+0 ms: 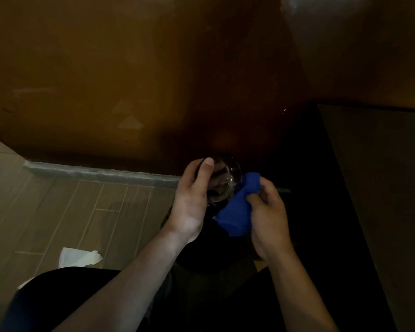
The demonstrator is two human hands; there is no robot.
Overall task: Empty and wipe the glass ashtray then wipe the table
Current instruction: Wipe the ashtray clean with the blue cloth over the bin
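Note:
My left hand [194,200] grips the glass ashtray [225,178] by its rim and holds it tilted on its side in the air, thumb on top. My right hand [268,212] holds a bunched blue cloth [235,212], whose upper end touches the ashtray's right edge. Both hands hang over a dark round shape [211,255] low on the floor; what it is cannot be told in the dim light.
A brown wall [130,80] fills the upper view, with a grey baseboard [94,172] along the wood-look tile floor [70,212]. A crumpled white tissue [79,257] lies on the floor at lower left. A dark panel edge [369,188] stands at the right.

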